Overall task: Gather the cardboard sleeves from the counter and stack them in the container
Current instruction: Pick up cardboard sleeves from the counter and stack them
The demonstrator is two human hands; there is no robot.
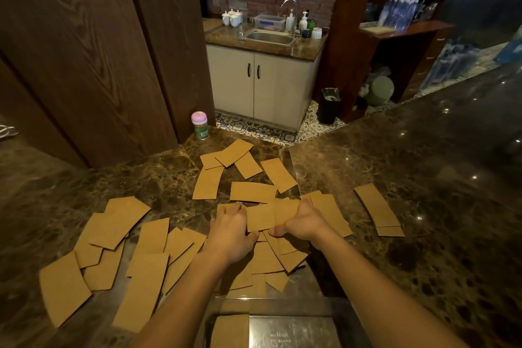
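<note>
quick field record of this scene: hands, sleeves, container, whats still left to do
left hand: grips the left end of the held sleeves
right hand: grips their right end
held sleeves: just above the counter, count unclear
container: clear, at the near edge, with a stacked sleeve inside
loose sleeves: many scattered on the counter, mostly left and centre
side stack: neat pile at the right
jar: pink lid, far end of the counter
remaining: most sleeves not yet gathered
</note>
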